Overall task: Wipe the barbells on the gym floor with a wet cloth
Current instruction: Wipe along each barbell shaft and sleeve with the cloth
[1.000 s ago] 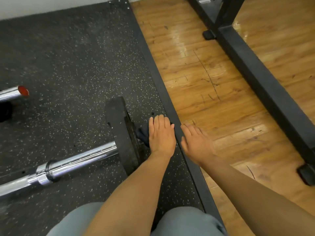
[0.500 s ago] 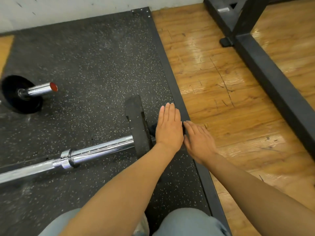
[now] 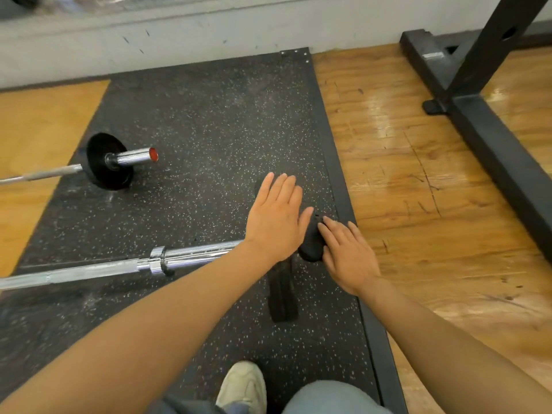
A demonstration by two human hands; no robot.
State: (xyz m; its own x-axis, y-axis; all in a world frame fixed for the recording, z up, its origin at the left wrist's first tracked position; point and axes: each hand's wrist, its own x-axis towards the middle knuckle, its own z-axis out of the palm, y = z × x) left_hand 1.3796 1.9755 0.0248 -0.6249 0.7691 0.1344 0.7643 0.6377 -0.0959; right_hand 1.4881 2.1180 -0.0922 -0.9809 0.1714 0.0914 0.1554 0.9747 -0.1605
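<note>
A person looks down at a speckled black rubber mat [image 3: 209, 130] laid on a wooden gym floor [image 3: 418, 180]; the nearer barbell [image 3: 119, 265] lies across the mat from the left edge of view, its chrome shaft running right until it passes under the left forearm; its black weight plate [image 3: 282, 297] stands on edge at the right-hand end, mostly hidden by the hands. The left hand [image 3: 276, 218] is flat and open, fingers straight and together, apparently laid over the upper part of the plate; whether the palm truly presses it cannot be told. The right hand [image 3: 348, 253] is also open, fingers extended, resting on a dark rounded shape [image 3: 310, 243] between the two hands; this may be the wet cloth bunched over the sleeve end, or the end itself, and the view does not settle which. A second barbell [image 3: 119, 161] with a small black plate and a red-capped end lies further away to the left, well apart from the hands; a black steel rack base [image 3: 493, 144] crosses the wood at right. To do this step well, it seems wise to brace the plate with the left hand so the bar cannot roll; then wipe the end and plate face in firm overlapping strokes; keep fingers clear of the gap beneath the plate.
</note>
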